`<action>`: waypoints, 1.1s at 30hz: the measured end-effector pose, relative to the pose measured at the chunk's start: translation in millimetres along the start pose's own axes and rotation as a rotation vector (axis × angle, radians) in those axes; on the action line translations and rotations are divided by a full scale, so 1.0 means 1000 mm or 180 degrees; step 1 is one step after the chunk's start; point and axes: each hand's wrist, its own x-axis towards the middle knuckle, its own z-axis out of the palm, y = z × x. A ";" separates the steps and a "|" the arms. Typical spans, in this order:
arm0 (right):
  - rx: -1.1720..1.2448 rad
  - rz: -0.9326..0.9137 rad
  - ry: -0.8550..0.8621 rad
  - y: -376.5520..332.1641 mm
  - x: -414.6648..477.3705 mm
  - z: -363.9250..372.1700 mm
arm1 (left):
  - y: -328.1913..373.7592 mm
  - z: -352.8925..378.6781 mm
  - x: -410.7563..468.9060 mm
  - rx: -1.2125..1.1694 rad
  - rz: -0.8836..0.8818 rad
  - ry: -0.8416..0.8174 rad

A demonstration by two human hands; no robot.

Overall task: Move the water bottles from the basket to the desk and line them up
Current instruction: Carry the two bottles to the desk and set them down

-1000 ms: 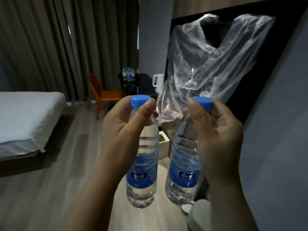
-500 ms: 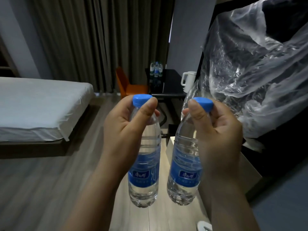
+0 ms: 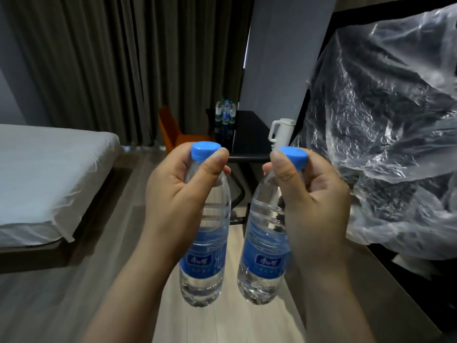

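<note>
left hand [image 3: 176, 196] gripping left bottle [image 3: 205, 246], right hand [image 3: 314, 201] gripping right bottle [image 3: 265, 253], desk [image 3: 249, 137] well beyond

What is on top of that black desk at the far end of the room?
On the black desk stand a cluster of water bottles and a white kettle. The near edge is partly hidden behind the raised hands.

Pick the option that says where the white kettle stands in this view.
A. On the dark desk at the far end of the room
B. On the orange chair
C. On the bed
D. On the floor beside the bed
A: the white kettle stands on the dark desk beyond the two bottles, with the orange chair to the desk's left and the bed further left.
</note>
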 end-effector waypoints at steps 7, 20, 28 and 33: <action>0.0022 0.0085 -0.0018 0.060 0.065 0.047 | -0.064 0.003 0.077 0.0074 -0.0099 -0.0023; 0.0315 0.0129 -0.0104 0.189 0.240 0.116 | -0.170 0.044 0.253 0.0286 -0.0189 0.0284; 0.0314 0.0172 -0.0127 0.250 0.312 0.156 | -0.228 0.053 0.338 0.0284 -0.0259 0.0348; 0.0226 0.0144 -0.0073 0.290 0.356 0.199 | -0.274 0.046 0.400 0.0293 -0.0149 0.0318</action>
